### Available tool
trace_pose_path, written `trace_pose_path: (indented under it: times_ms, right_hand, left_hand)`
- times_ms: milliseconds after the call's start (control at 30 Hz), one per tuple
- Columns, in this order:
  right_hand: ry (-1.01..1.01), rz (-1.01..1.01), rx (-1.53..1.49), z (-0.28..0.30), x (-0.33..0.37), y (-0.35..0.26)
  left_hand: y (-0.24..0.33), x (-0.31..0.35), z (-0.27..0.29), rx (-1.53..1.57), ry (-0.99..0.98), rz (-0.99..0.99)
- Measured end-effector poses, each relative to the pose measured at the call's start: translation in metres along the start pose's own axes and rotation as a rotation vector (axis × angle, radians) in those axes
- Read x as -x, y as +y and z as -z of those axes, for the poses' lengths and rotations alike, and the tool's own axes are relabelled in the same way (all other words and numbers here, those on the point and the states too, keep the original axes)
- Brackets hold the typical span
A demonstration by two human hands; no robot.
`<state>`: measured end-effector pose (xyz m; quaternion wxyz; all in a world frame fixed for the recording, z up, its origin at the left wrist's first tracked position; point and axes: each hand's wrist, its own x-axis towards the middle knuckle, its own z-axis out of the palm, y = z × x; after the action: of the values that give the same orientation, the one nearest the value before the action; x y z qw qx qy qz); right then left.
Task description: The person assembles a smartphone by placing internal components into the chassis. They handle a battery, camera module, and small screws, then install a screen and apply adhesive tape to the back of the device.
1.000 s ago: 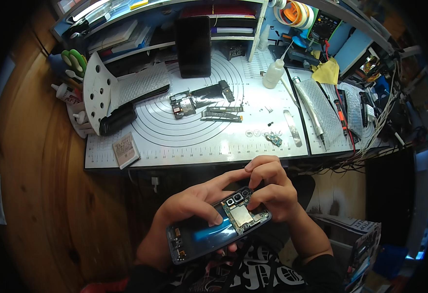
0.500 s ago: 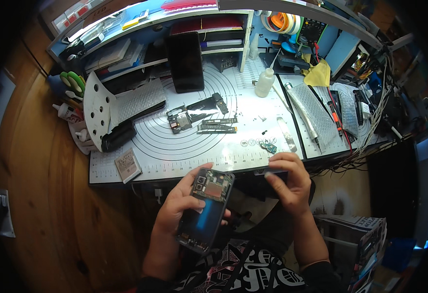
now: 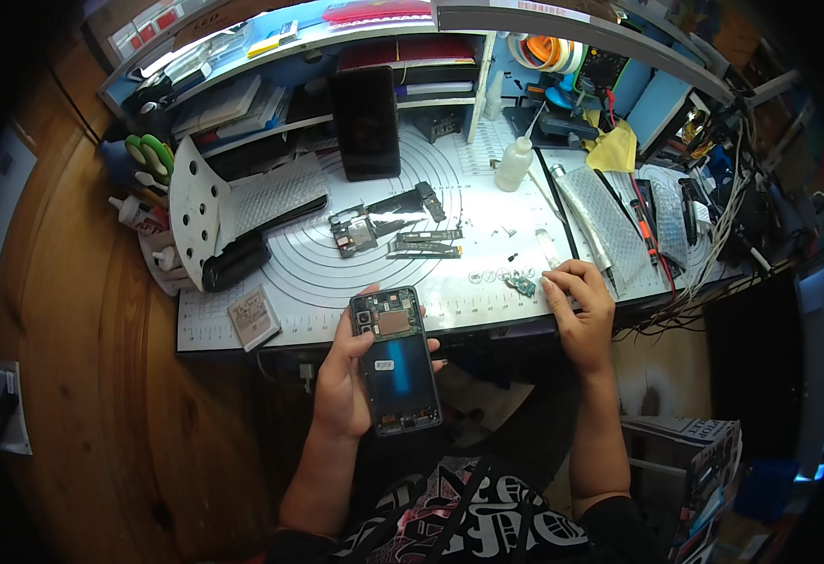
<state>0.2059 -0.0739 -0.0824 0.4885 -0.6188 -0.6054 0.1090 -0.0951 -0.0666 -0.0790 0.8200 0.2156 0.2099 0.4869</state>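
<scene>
My left hand (image 3: 341, 376) holds an opened phone (image 3: 400, 371) from beneath, thumb along its left edge. The phone's back cover is off, so its circuit board and camera lenses show at the top, above a dark, shiny battery recess with a small white label. At the mat's front right, my right hand (image 3: 583, 310) has thumb and fingertips pinched over the lower end of a flat metal pry tool (image 3: 547, 246), hiding that end. A small green circuit board (image 3: 522, 285) lies just left of those fingers.
Loose phone parts (image 3: 360, 230) and flex cables (image 3: 426, 244) lie mid-mat. A battery (image 3: 254, 318) rests at the front left corner. Behind stand a dark phone screen (image 3: 365, 122) and a clear squeeze bottle (image 3: 515, 164). Bubble wrap (image 3: 600, 211) and cables crowd the right.
My right hand has moved forward and right, from above the table's front edge onto the pry tool. My left hand has raised the phone and turned it more upright, its thumb shifting to the edge.
</scene>
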Motion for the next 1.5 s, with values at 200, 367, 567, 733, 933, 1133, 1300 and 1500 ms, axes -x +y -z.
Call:
trace_pose_path:
  times_ms: [200, 367, 567, 733, 933, 1133, 1300, 1500]
  right_hand:
    - [-0.024, 0.127, 0.137, -0.005, 0.002, -0.001]
    - [-0.025, 0.133, 0.152, -0.009, 0.003, -0.004]
    - [-0.013, 0.141, 0.135, -0.011, 0.004, -0.001]
    - [-0.015, 0.149, 0.135, -0.011, 0.004, 0.0]
    - [-0.025, 0.163, 0.145, -0.01, 0.004, 0.001]
    - [-0.022, 0.155, 0.145, -0.011, 0.004, 0.0]
    - [-0.02, 0.161, 0.153, -0.011, 0.005, 0.001]
    - [-0.028, 0.166, 0.164, -0.01, 0.005, 0.002]
  left_hand:
    - [-0.006, -0.003, 0.006, -0.013, -0.042, -0.03]
    - [-0.012, -0.004, 0.018, -0.037, -0.01, -0.014]
    - [-0.012, -0.003, 0.017, 0.009, 0.013, 0.044]
    - [-0.011, -0.002, 0.02, 0.011, 0.01, 0.06]
    - [-0.011, -0.002, 0.02, 0.022, -0.005, 0.062]
    - [-0.011, -0.002, 0.019, 0.037, -0.008, 0.074]
    - [-0.011, -0.002, 0.022, 0.051, -0.023, 0.081]
    - [-0.01, -0.002, 0.019, 0.056, -0.011, 0.069]
